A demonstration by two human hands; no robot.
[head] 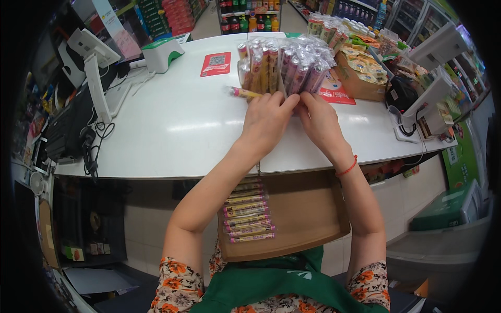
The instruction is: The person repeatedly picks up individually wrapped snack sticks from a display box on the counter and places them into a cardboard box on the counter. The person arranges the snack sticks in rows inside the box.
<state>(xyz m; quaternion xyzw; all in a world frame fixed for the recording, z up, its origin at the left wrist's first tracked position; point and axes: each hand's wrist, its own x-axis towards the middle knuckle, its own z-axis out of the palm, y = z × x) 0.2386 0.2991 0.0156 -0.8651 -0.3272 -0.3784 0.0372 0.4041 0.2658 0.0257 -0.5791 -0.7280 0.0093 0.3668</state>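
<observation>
My left hand (267, 119) and my right hand (321, 119) meet at the thumbs and fingertips, low against the front of upright plastic-wrapped sticks. A yellow-wrapped bunch (263, 70) stands on the left and a purple-wrapped bunch (303, 72) on the right, with a pale divider edge between. One yellow-and-pink stick (243, 92) juts leftward from behind my left fingers. My fingertips are partly hidden, so what they grip does not show. Below my forearms, a shallow cardboard tray (307, 211) holds a row of several yellow-and-pink sticks (248, 221) along its left side.
A white counter (176, 117) spans the view. On it are a red printed-code card (216, 64), a white-and-green device (162, 54), a screen stand (98, 86), a cardboard box of snack packs (362, 74) and, rightward, another screen (438, 43). Bottled drinks (250, 23) stand beyond.
</observation>
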